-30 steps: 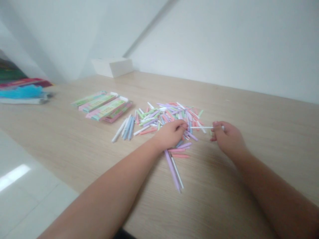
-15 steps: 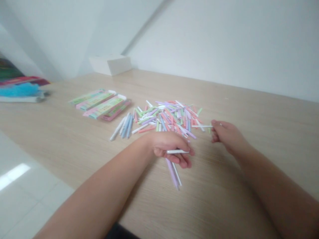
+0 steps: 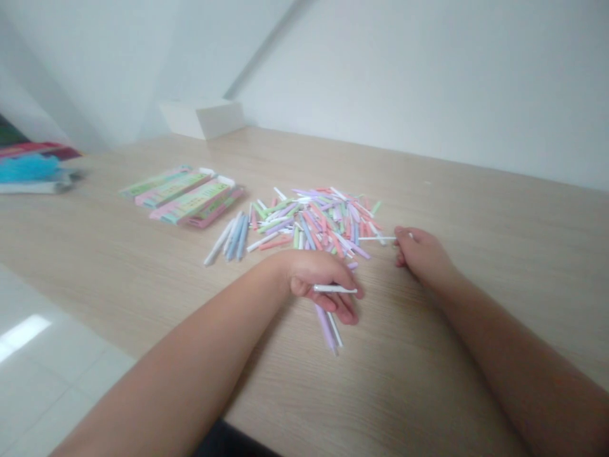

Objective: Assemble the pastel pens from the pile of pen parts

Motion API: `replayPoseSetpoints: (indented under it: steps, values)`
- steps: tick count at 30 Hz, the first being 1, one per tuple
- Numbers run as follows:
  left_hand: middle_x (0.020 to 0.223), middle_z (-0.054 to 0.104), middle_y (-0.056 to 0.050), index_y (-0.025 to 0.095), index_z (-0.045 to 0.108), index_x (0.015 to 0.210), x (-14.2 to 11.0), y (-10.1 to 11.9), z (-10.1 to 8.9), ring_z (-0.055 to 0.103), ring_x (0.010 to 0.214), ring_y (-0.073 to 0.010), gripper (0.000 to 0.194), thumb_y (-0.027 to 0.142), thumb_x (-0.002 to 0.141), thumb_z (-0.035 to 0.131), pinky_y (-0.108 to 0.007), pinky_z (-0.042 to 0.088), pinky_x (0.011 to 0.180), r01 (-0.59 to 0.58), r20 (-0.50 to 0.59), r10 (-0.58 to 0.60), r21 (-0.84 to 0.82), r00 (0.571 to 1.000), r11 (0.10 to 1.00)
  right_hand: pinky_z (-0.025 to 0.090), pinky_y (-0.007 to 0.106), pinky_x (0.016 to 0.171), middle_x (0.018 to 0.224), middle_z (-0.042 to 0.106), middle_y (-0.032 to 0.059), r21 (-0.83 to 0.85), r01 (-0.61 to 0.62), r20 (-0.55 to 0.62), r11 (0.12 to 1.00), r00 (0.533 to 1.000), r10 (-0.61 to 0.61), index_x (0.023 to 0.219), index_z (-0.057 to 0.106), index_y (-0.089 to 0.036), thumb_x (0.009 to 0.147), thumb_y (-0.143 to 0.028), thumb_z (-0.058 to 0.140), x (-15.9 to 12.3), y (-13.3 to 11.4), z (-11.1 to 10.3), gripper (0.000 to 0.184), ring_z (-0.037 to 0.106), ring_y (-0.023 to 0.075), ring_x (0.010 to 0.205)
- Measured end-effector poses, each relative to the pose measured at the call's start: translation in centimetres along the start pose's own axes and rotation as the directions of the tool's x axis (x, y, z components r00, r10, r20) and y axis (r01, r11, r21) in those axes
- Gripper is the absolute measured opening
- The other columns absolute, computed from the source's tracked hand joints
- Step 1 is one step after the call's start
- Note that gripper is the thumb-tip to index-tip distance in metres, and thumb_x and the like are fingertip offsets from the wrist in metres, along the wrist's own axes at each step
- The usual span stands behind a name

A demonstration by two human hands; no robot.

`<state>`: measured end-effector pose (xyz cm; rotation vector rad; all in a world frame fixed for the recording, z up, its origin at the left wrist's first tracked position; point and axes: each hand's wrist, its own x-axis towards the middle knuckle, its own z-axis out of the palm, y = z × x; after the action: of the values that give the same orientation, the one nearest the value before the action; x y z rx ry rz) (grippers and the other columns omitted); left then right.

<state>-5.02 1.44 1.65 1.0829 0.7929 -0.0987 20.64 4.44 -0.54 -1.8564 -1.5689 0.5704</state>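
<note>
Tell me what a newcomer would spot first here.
The pastel heap of slim plastic sticks dominates the middle of the wooden desk. At its near edge, the left hand grips a white stick, and the right hand pinches another white stick. Pink-and-green packs lie left of the heap.

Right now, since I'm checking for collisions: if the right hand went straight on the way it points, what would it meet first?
Probably the pile of pastel sticks, at its right edge: the right hand points at it, pinching a white stick. Depth is unclear from this view.
</note>
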Motion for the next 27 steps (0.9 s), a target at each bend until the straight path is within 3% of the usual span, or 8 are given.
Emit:
replayPoseSetpoints:
  steps: [8, 18, 27]
  values:
    - [0.096, 0.079, -0.015, 0.010, 0.068, 0.115, 0.28, -0.19, -0.34, 0.078, 0.087, -0.0188, 0.036, 0.030, 0.085, 0.066, -0.018, 0.058, 0.057, -0.024, 0.002, 0.024, 0.004, 1.000, 1.000, 0.038, 0.031, 0.053, 0.051, 0.062, 0.0002, -0.134, 0.046, 0.021, 0.990, 0.999, -0.043, 0.079, 0.064, -0.023, 0.099, -0.057, 0.041, -0.05, -0.19, -0.14, 0.046, 0.054, 0.0177, 0.047]
    - [0.098, 0.079, -0.015, 0.012, 0.060, 0.129, 0.37, -0.49, -0.28, 0.077, 0.082, -0.0181, 0.042, 0.026, 0.090, 0.062, -0.027, 0.063, 0.072, -0.076, -0.006, 0.076, -0.064, 0.997, 0.995, 0.038, 0.032, 0.058, 0.053, 0.061, 0.0008, -0.169, 0.099, 0.029, 0.981, 0.995, -0.095, 0.079, 0.065, -0.023, 0.098, -0.056, 0.041, 0.17, 0.22, 0.04, 0.046, 0.056, 0.0189, 0.053]
    - [0.103, 0.078, -0.014, 0.014, 0.056, 0.132, 0.64, -0.78, -0.49, 0.078, 0.087, -0.0200, 0.048, 0.028, 0.088, 0.066, -0.029, 0.064, 0.073, -0.107, 0.016, 0.109, -0.063, 0.994, 0.992, 0.036, 0.031, 0.057, 0.053, 0.060, 0.0001, -0.173, 0.148, 0.036, 0.974, 0.989, -0.144, 0.075, 0.062, -0.023, 0.099, -0.056, 0.042, 0.20, 0.36, 0.21, 0.045, 0.054, 0.0184, 0.053]
